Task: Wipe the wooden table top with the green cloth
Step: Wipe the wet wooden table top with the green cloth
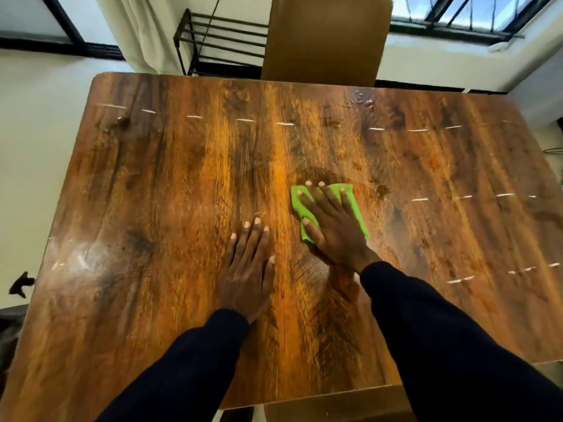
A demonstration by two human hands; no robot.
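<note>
2 hands (247, 269) (333, 231), 1 green cloth (355, 208), 1 table (152, 178).

Two long sleeves, very dark, nearly black, of plain smooth cloth: the left sleeve (182, 367) at lower middle of the frame, the right sleeve (451, 345) at lower right. Each ends at the wrist. The left hand (246, 269) and right hand (335, 229) are bare, with short nails.

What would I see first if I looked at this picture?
The bright green cloth pops out near the middle of the shiny wooden table, pressed flat under the right hand. The left hand lies flat on the wood beside it, and a brown chair stands at the far side.
</note>
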